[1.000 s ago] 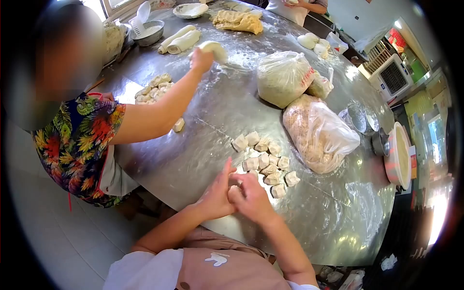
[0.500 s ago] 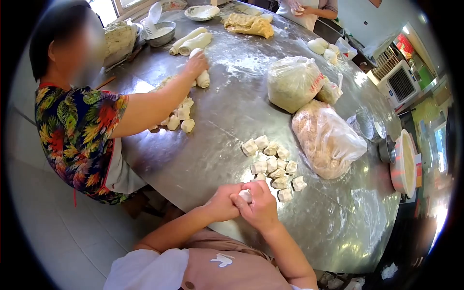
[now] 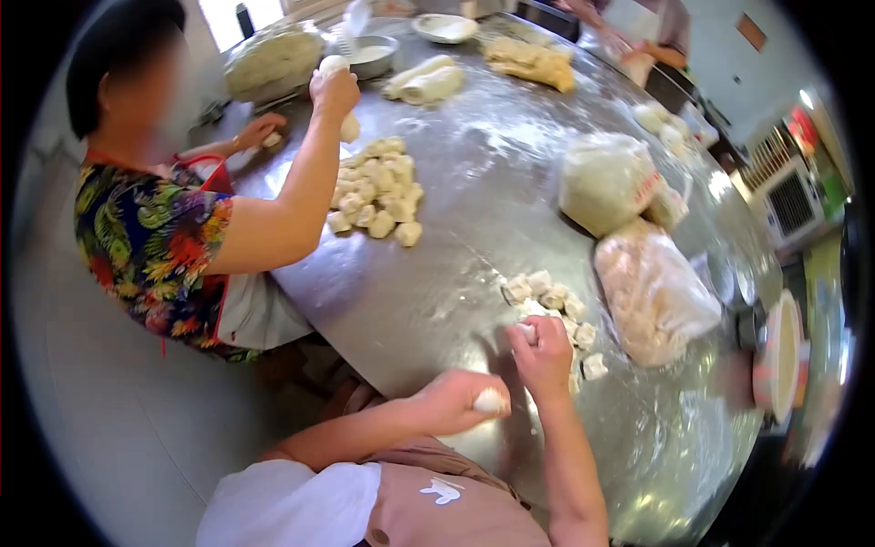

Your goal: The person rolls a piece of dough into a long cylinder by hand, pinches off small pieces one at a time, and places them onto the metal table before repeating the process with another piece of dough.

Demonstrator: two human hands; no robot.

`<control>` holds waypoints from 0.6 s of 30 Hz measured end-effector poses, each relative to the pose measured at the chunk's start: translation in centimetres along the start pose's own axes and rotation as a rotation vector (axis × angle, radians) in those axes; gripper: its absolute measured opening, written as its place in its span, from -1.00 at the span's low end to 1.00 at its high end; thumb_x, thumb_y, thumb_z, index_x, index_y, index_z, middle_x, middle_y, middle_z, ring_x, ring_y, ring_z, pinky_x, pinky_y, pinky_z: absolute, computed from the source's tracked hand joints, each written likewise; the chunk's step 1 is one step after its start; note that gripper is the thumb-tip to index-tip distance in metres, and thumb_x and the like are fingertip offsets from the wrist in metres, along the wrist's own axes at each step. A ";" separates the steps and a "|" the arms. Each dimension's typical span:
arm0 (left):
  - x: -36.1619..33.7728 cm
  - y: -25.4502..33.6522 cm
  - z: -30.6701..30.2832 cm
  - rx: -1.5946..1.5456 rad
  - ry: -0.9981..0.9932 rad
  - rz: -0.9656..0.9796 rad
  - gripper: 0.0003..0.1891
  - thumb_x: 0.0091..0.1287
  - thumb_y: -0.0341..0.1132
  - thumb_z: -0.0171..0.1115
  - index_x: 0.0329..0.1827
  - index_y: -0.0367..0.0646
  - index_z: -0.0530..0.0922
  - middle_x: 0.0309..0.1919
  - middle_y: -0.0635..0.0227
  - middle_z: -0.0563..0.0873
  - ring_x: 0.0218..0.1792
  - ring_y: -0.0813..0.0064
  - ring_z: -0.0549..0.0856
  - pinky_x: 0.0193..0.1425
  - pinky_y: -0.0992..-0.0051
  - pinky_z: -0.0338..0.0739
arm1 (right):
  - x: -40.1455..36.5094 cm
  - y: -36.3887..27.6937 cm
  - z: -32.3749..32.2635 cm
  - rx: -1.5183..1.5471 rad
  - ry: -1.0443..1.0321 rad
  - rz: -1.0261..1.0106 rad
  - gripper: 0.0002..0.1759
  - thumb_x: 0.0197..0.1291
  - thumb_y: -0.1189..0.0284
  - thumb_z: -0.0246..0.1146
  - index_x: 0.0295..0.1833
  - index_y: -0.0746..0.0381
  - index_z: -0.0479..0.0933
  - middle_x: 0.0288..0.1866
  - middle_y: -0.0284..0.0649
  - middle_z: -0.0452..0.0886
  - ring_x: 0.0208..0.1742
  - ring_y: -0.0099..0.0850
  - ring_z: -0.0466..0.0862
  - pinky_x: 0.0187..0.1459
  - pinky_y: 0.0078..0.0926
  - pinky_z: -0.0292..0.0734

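My left hand (image 3: 458,401) is closed around a white dough ball (image 3: 490,400), whose smooth end shows at the fingers, above the front part of the metal table (image 3: 437,319). My right hand (image 3: 541,351) is pinched at the near edge of a group of floured dough pieces (image 3: 552,294). A small pale bit shows at its fingertips, perhaps dough, too small to name surely. The right hand and forearm hide part of that group. The two hands are apart.
At the left a co-worker (image 3: 164,210) holds dough beside a heap of dough pieces (image 3: 378,187). Bagged dough (image 3: 606,182) and a second bag (image 3: 652,292) lie right of centre. Behind are dough rolls (image 3: 425,80), a bowl (image 3: 372,56) and another person (image 3: 638,36).
My hands have parted; the left keeps the dough, the right has moved to the dough pieces. The co-worker's arm has lifted a dough roll. The view has shifted left.
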State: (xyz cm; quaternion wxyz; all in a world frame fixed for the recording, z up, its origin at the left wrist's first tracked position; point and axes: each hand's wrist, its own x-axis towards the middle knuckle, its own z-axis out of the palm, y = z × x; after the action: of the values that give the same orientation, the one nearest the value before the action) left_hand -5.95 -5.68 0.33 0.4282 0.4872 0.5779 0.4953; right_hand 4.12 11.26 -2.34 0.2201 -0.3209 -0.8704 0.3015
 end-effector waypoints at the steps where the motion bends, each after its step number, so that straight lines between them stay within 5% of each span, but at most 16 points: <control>1: 0.3 -0.7 -0.5 0.130 0.119 -0.027 -0.68 0.31 -0.31 0.44 0.09 -0.16 0.63 -0.31 0.14 0.76 -0.24 0.20 0.77 -0.07 0.28 0.63 | 0.2 -0.9 0.2 -0.022 0.030 -0.123 -0.62 0.26 0.30 0.40 0.06 0.30 0.56 -0.07 -0.04 0.65 -0.06 -0.06 0.68 0.01 -0.23 0.60; 3: 0.5 -0.2 -1.9 0.309 0.162 -0.306 -0.25 0.26 -0.31 0.47 0.50 -0.12 0.31 -0.13 0.11 0.76 -0.09 0.03 0.76 0.01 0.18 0.63 | -0.2 -2.0 0.7 -0.073 0.117 -0.333 -0.52 0.31 0.28 0.35 0.23 0.32 0.50 0.04 -0.01 0.65 0.06 -0.06 0.68 0.15 -0.25 0.58; 4: 1.1 -0.6 -1.6 0.321 0.199 -0.269 -0.13 0.22 -0.31 0.48 0.56 -0.11 0.17 -0.01 0.06 0.70 -0.02 -0.02 0.73 0.05 0.17 0.62 | -0.6 -1.2 0.8 0.052 0.002 -0.236 -0.46 0.42 0.23 0.26 0.37 0.31 0.41 0.13 0.02 0.63 0.17 -0.11 0.64 0.29 -0.27 0.50; 7: 1.1 -1.0 -1.8 0.361 0.210 -0.228 0.14 0.13 -0.32 0.52 0.68 -0.11 -0.12 0.30 -0.07 0.50 0.17 -0.14 0.63 0.19 0.15 0.59 | -2.8 -3.9 1.4 0.691 -0.373 0.187 -0.53 0.49 0.18 0.21 0.29 0.30 0.47 0.05 -0.04 0.64 0.07 -0.25 0.66 0.18 -0.31 0.54; 9: 1.9 -0.3 -2.2 0.303 0.070 -0.214 0.21 0.07 -0.32 0.54 0.69 -0.12 -0.17 0.45 -0.14 0.31 0.28 -0.16 0.55 0.29 0.17 0.55 | -3.1 -3.0 1.9 0.521 -0.402 0.263 -0.65 0.56 0.21 0.14 0.10 0.29 0.57 -0.11 -0.17 0.67 -0.10 -0.46 0.64 -0.02 -0.42 0.55; 13: 3.9 -2.7 -8.3 0.646 0.039 0.261 0.02 0.07 -0.23 0.56 0.59 -0.19 0.15 0.44 -0.13 0.34 0.41 -0.03 0.46 0.49 0.20 0.39 | -4.0 -1.8 2.2 0.697 -0.262 0.461 -0.68 0.58 0.24 0.11 -0.08 0.28 0.59 -0.27 -0.29 0.65 -0.25 -0.57 0.61 -0.19 -0.54 0.52; 16: 8.1 -3.0 -18.4 0.753 0.546 0.099 -0.26 0.23 -0.04 0.46 0.40 -0.24 0.44 0.36 -0.01 0.51 0.41 0.00 0.45 0.50 0.14 0.35 | -4.4 -0.9 2.1 0.931 -0.124 0.589 -0.71 0.58 0.26 0.09 -0.11 0.23 0.57 -0.29 -0.31 0.60 -0.32 -0.53 0.61 -0.32 -0.56 0.53; 17: 8.8 -2.7 -21.8 0.784 0.655 -0.219 -0.27 0.25 -0.03 0.45 0.42 -0.21 0.44 0.36 0.02 0.50 0.39 0.03 0.47 0.50 0.14 0.36 | -4.6 -0.8 1.9 0.971 -0.101 0.628 -0.71 0.58 0.26 0.09 -0.11 0.23 0.57 -0.29 -0.31 0.59 -0.31 -0.53 0.61 -0.32 -0.55 0.54; 18: 9.1 -4.1 -24.5 0.978 0.808 -0.296 -0.26 0.26 0.00 0.43 0.44 -0.20 0.43 0.36 0.02 0.51 0.42 0.06 0.45 0.52 0.18 0.33 | -4.9 -0.5 1.6 1.007 -0.074 0.667 -0.71 0.58 0.26 0.09 -0.11 0.24 0.57 -0.28 -0.32 0.59 -0.30 -0.53 0.62 -0.33 -0.55 0.55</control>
State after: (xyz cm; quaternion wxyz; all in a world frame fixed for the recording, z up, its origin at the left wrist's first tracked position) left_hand -31.96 -0.60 -0.38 -0.0303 0.3164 0.9131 0.2553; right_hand 6.45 6.94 -4.10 0.2083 -0.4220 -0.4803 0.7401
